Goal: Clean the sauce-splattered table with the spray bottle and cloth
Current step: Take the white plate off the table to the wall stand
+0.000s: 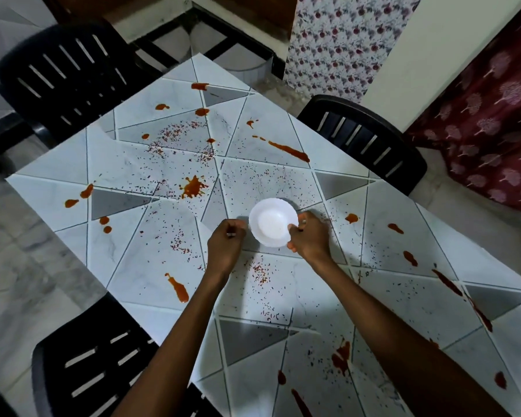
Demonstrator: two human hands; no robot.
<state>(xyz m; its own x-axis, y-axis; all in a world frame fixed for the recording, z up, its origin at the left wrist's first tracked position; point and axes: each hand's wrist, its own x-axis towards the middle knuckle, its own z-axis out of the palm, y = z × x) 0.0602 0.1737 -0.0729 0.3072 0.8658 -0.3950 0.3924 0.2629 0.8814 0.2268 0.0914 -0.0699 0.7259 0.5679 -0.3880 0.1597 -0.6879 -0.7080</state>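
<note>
**A:** Head view over the dining table (pixel 124 266), and you are standing right by it. Has the cleaning started?

**B:** By the look of it, no. Orange-red sauce lies unwiped on every side of the white bowl (pixel 272 221). A burst sauce splat (pixel 193 188) sits beyond it to the left, and a long streak (pixel 289 150) lies well beyond it to the right. More blobs and smears trail out toward the table edges on the near side of the bowl. Fine red flakes (pixel 259 270) are scattered all around it too.

**A:** And the hands?

**B:** The right hand (pixel 309 236) pinches the bowl's near rim, thumb over the lip. Whether the bowl rests on the tabletop or is just lifted, I cannot tell. The left hand (pixel 226 242) is just left of the bowl, apart from it, with its fingers curled in. Something small and dark shows at the fingertips, but I cannot tell whether it is being held.

**A:** Spray bottle? Cloth?

**B:** Neither is in sight. Three dark slatted chairs (pixel 60 73) stand around the table.

**A:** So what remains?

**B:** Everything, in my judgement. Moving the bowl off looks like the step in hand. Fetching the bottle and cloth, spraying and wiping are all still to do.
</note>
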